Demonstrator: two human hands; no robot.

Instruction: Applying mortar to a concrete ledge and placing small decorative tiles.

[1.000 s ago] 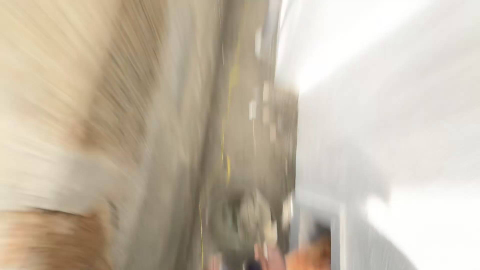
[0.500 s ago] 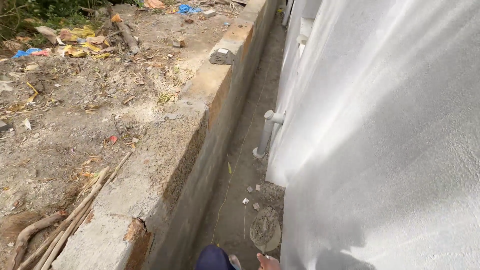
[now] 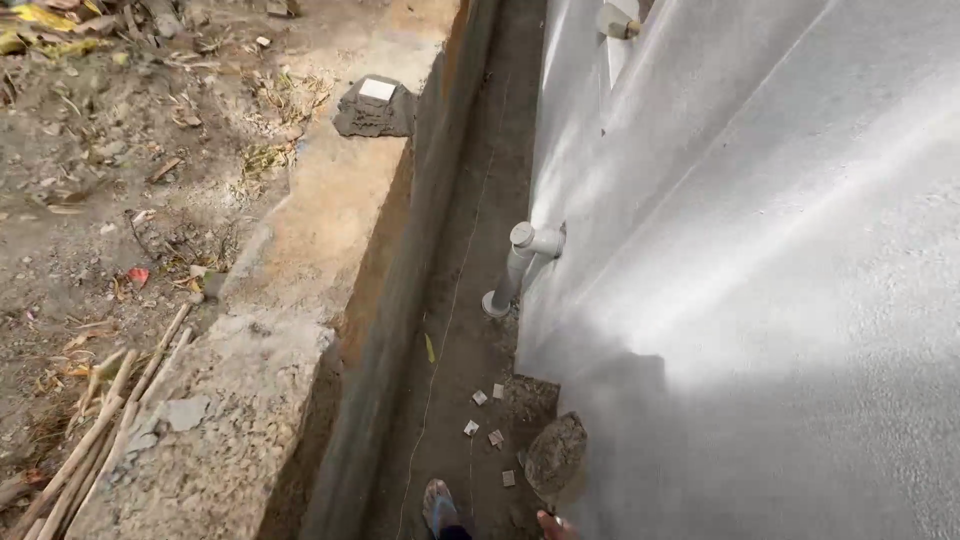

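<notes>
Neither of my hands shows in the head view. I look down into a narrow trench [image 3: 470, 250] between a low concrete curb [image 3: 300, 300] and a white plastered wall [image 3: 760, 250]. My sandalled foot [image 3: 438, 505] stands on the trench floor at the bottom edge. Beside it a small skin-coloured part [image 3: 555, 522] pokes in; I cannot tell what it is. A thin string line [image 3: 450, 310] runs along the trench floor. Several small square tile pieces [image 3: 487, 420] lie just ahead of my foot.
A grey pipe [image 3: 515, 268] comes out of the wall and bends down to the trench floor. A rough stone [image 3: 555, 455] leans at the wall's foot. A lump of mortar with a white tile [image 3: 375, 105] sits on the curb. Sticks [image 3: 95, 430] and litter lie on the dirt at left.
The view was a motion blur one second ago, then settled on the trench. Since then it has shifted forward along the trench, so the pipe and mortar lump appear nearer.
</notes>
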